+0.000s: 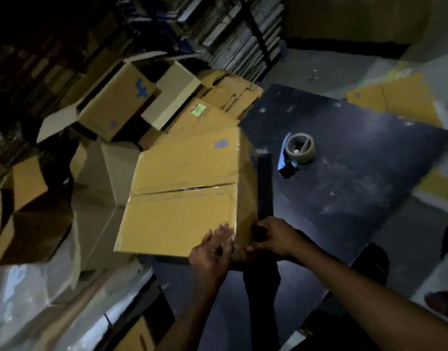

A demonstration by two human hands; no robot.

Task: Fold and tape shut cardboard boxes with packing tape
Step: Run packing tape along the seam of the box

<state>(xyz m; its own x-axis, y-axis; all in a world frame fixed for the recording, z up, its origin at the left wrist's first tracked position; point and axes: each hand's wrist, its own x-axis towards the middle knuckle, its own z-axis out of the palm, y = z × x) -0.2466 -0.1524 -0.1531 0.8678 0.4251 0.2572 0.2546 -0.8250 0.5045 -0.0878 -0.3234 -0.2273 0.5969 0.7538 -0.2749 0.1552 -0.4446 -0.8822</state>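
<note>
A closed brown cardboard box [182, 191] sits at the left edge of the dark table [357, 173], its top seam covered by clear tape. My left hand [212, 252] lies flat with fingers spread on the box's near corner. My right hand [273, 236] curls around the near right edge of the box, beside a dark strip on its side. A tape dispenser with a roll of packing tape [297, 152] rests on the table to the right of the box, apart from both hands.
Open and flattened cardboard boxes [116, 102] are piled on the floor to the left and behind. Stacks of flat cardboard [233, 34] stand at the back. A yellow cardboard sheet [395, 102] lies past the table's far right corner. Plastic wrap [28, 300] lies at the lower left.
</note>
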